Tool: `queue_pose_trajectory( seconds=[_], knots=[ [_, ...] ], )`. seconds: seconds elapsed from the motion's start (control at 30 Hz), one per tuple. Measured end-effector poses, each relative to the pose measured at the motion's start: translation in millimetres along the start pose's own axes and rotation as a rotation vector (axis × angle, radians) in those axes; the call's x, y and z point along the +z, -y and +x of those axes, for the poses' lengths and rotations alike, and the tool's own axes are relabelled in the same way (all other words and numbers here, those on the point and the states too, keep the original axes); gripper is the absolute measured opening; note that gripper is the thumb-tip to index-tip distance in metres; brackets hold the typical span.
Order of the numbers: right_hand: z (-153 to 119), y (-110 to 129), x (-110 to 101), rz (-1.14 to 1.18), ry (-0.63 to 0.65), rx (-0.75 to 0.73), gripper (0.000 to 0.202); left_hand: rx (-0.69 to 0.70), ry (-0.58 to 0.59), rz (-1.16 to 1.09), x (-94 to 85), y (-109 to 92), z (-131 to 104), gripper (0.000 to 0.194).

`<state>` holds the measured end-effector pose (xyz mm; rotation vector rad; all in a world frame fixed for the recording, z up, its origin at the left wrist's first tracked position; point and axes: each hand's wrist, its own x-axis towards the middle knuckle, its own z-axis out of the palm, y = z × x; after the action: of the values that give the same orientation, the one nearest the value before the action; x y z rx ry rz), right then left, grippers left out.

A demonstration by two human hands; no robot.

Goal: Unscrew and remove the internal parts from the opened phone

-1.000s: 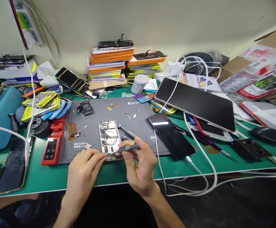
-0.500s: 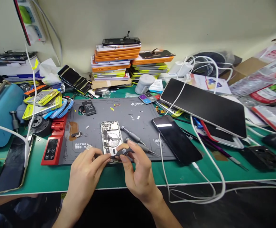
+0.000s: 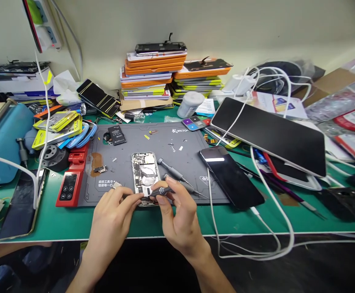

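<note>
At lower end of opened phone (image 3: 147, 171): right hand (image 3: 179, 209) grasping dark-handled tool (image 3: 161, 191) between thumb and fingers, tool tilted over phone. Left hand (image 3: 115, 211) with fingertips at same end; cannot tell whether anything pinched. Phone lying on grey mat (image 3: 134, 140), near mat's front edge. Just right, two screwdrivers (image 3: 172, 169), one partly behind right hand. Farther out, battery (image 3: 117, 135) upper left, black phone (image 3: 232, 177) right.

Opened phone (image 3: 147, 179), internals bare, flat just below frame centre; my dark tool (image 3: 161, 191) slants over its lower end.
</note>
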<state>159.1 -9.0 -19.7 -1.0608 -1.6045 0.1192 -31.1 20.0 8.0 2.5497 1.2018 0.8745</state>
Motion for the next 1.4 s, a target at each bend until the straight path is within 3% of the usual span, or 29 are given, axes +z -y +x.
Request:
queue_pose_trajectory(
  seconds=[0.33, 0.5, 0.67, 0.83, 1.2, 1.4],
  knots=[
    [13, 5, -3, -0.122, 0.016, -0.109, 0.074, -0.025, 0.008, -0.022, -0.5, -1, -3, 0.019],
    [14, 3, -4, -0.115, 0.015, -0.065, 0.078, -0.03, 0.022, -0.019, 0.7, -1, -4, 0.02],
    [17, 5, -5, -0.234, 0.005, -0.164, 0.086, -0.031, 0.001, -0.02, 0.1, -2, -5, 0.017],
    [16, 5, -6, -0.061, 0.098, -0.164, 0.08, -0.032, 0.005, -0.031, -1.3, -3, -4, 0.019],
    [9, 3, -7, -0.079, 0.033, -0.086, 0.083, -0.013, -0.012, -0.002, -2.2, -5, -4, 0.019],
    [4, 3, -4, -0.133, -0.021, -0.053, 0.082, -0.07, -0.004, -0.066, -5.1, -10, 1, 0.017]
  ],
)
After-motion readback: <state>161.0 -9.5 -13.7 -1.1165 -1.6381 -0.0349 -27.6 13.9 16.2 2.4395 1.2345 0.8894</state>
